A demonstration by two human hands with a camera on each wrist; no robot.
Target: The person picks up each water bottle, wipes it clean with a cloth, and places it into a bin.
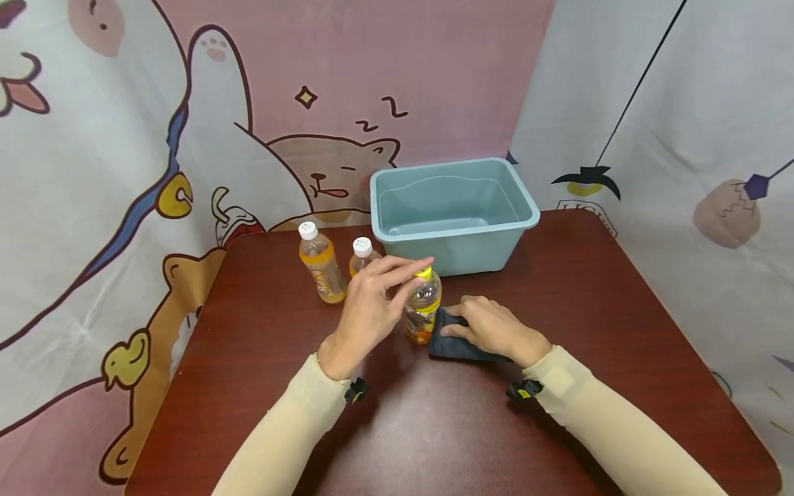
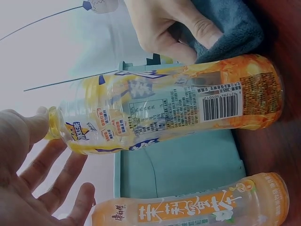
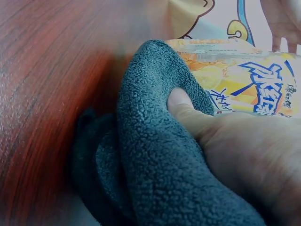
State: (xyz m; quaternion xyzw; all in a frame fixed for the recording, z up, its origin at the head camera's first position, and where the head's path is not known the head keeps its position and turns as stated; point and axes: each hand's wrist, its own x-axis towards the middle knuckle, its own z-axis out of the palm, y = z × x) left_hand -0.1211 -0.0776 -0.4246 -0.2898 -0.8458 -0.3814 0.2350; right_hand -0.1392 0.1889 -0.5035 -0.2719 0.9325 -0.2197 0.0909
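A clear plastic bottle with a yellow cap and yellow label (image 1: pixel 423 313) stands upright on the table. My left hand (image 1: pixel 373 303) pinches its yellow cap (image 2: pixel 54 123) between thumb and fingers, the other fingers spread. To the right of the bottle, my right hand (image 1: pixel 493 329) grips a dark blue-grey cloth (image 1: pixel 457 344). In the right wrist view the thumb presses into the folded cloth (image 3: pixel 155 141), right at the bottle's side (image 3: pixel 254 84). The cloth's lower folds hang near the tabletop.
Two white-capped bottles with orange labels stand to the left, one (image 1: pixel 324 265) farther out and one (image 1: pixel 362 253) partly behind my left hand. A light blue plastic bin (image 1: pixel 446 255) sits at the back of the brown table (image 1: pixel 260 386). Printed curtains hang behind.
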